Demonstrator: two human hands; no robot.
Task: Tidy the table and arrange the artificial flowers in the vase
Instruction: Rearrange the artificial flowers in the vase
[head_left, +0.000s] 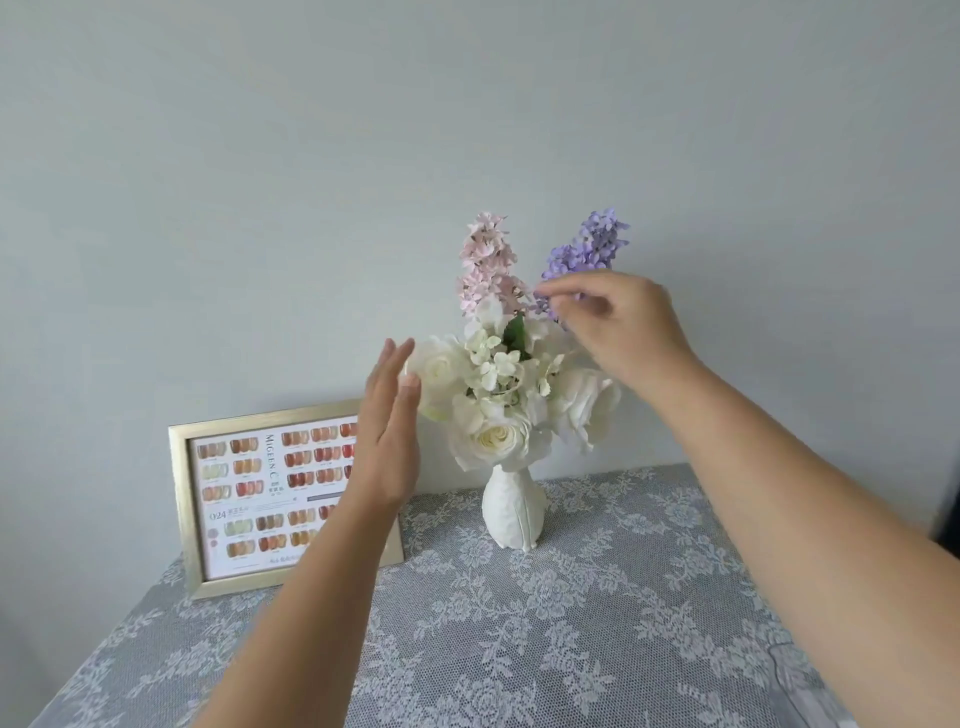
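A white textured vase (513, 512) stands upright near the back of the table and holds white roses (491, 439), pale hydrangea blossoms, a pink flower spike (487, 262) and a purple flower spike (589, 247). My right hand (618, 322) is raised beside the purple spike, its fingertips pinching the spike's lower blossoms. My left hand (389, 431) is held flat with straight fingers, touching the left white rose (439, 366) at the side of the bouquet.
A gold-framed nail colour chart (244, 499) leans against the wall, left of the vase and partly behind my left forearm. A grey lace tablecloth (571, 623) covers the table. A plain pale wall stands right behind.
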